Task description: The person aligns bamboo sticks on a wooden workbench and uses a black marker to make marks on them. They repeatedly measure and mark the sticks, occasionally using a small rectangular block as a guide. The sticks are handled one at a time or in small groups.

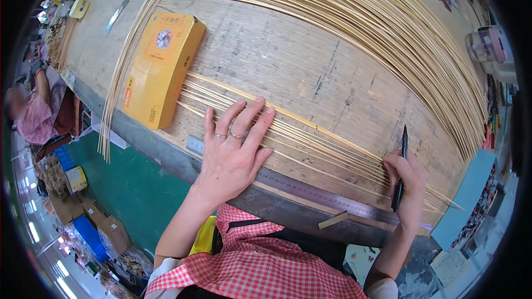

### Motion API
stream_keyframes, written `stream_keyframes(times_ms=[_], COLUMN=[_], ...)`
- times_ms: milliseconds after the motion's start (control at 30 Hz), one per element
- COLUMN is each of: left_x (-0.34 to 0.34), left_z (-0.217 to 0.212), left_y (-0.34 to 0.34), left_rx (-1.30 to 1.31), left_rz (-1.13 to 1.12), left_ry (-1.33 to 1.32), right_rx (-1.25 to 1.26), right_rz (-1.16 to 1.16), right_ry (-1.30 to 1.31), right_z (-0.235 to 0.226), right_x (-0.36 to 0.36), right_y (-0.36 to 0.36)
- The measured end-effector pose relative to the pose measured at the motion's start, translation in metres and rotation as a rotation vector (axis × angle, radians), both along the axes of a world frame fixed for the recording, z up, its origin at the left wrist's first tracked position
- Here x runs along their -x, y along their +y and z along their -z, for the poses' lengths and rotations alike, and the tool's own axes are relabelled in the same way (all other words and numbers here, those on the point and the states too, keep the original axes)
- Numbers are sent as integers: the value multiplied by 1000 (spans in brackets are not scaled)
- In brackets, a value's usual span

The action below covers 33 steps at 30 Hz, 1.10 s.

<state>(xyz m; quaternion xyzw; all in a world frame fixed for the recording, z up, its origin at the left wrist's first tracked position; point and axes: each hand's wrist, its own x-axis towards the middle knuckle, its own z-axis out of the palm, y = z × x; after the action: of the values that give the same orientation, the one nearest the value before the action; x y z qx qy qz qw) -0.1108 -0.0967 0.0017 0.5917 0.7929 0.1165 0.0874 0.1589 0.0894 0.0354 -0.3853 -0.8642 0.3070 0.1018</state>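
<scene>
Several thin bamboo sticks [310, 143] lie side by side across the wooden table, their left ends against a yellow box [158, 69]. My left hand [235, 147] rests flat on them with its fingers spread, two rings showing. Over their right part, my right hand [409, 180] holds a black pen [404, 144], which points up and away from me. The fingers of that hand are curled close to the sticks; whether they touch them I cannot tell. A metal ruler [332, 199] runs along the near table edge, partly hidden under my left hand.
A large bundle of sticks [354, 19] curves across the far side. More long sticks [124, 61] lie left of the box, beyond them a cutter knife [126, 4]. A small wood strip [333, 220] sits at the near edge. Another person [47, 97] is at the far left.
</scene>
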Motion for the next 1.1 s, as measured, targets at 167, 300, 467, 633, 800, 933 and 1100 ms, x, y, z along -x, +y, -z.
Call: stream_keyframes(times_ms=[167,300,467,633,800,933,1100], left_x=[-1,-2,-3,-3,-3,-2,-2], left_z=[1,0,0,0,-1,-1,0], left_y=[0,1,2,1,1,1,0], left_rx=[31,17,33,41,39,22,27], left_rz=[-15,-17,-29,-35,-28,-20,-8], left_ry=[22,27,22,21,27,21,42], right_rx=[-1,-1,15,23,-38,37,-217], right_rz=[-17,-22,-23,-22,-38,21,-57], right_ry=[26,25,23,16,39,0,0], right_z=[4,6,5,5,8,4,9], right_x=[-5,-6,-6,-5,-5,-7,-8], right_y=[3,3,3,3,2,-2,-7])
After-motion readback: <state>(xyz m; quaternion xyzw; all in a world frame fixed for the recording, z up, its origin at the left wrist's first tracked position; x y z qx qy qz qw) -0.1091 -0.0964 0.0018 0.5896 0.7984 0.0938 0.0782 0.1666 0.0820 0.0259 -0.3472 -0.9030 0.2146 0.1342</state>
